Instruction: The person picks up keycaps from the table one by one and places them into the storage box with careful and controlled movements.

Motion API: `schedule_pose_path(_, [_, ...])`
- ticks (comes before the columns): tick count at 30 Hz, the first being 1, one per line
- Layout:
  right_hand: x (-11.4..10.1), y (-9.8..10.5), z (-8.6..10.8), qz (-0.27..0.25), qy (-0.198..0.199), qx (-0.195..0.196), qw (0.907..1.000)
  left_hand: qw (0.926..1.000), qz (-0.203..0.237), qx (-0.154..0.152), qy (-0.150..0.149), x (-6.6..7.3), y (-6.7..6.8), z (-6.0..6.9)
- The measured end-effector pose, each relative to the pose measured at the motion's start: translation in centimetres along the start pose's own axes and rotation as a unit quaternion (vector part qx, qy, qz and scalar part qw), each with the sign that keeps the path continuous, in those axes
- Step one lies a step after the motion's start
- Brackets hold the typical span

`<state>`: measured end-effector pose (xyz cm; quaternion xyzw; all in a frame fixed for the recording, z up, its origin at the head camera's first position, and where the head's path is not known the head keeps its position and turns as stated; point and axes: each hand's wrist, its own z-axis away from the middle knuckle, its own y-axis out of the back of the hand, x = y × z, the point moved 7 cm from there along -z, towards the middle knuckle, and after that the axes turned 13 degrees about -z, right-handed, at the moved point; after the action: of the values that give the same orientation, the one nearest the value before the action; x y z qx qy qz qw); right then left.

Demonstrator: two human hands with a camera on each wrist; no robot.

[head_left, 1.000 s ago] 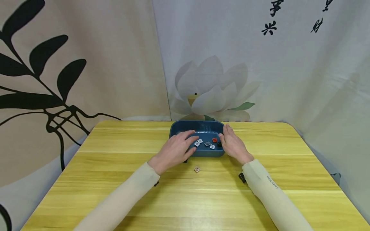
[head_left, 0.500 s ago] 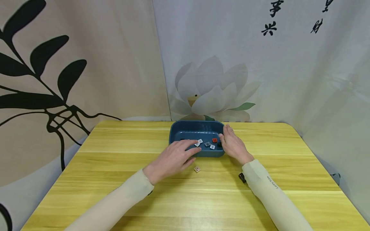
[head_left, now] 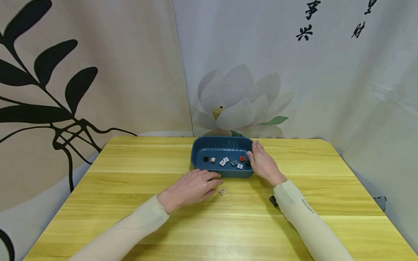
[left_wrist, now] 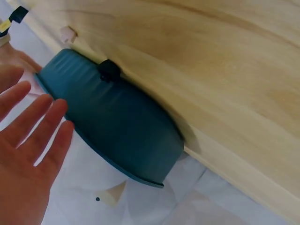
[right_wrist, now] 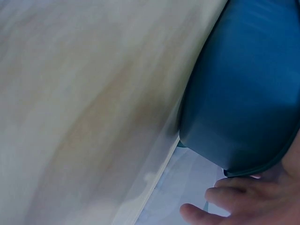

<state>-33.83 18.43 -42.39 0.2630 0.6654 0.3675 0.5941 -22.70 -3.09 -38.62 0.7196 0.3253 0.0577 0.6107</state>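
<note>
A blue rectangular tray point(head_left: 236, 174) holds several small cubes, some white with printed faces, one red point(head_left: 242, 158) and one black point(head_left: 205, 159). My left hand point(head_left: 191, 188) hovers by its front left side, fingers extended and spread in the left wrist view, holding nothing. My right hand point(head_left: 265, 165) holds the tray's right end, thumb over the rim and fingers along the outside. A pale pinkish cube point(head_left: 222, 191) lies on the table just beyond my left fingertips. Another black cube point(left_wrist: 109, 71) stands outside the tray's front wall; my left hand hides it in the head view.
The tray sits close to the far edge of the wooden table point(head_left: 228, 228). Behind that edge hangs a curtain point(head_left: 147, 72) printed with leaves, a lotus and characters.
My left hand has drawn back from over the tray toward its front left, uncovering a black and a pale cube inside. My right hand has stayed at the tray's right end.
</note>
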Motion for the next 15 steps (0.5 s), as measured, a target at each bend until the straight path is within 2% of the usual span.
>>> schedule_pose_path(7, [0.2,-0.1,0.0,0.0,-0.003,-0.001,1.0,0.9981,0.013,-0.06,0.006,0.1,-1.6,0.5])
schedule_pose_path(15, [0.2,-0.1,-0.1,0.001,-0.011,-0.005,0.9999,0.9964,-0.004,-0.084,0.014,0.0,-2.6,0.9])
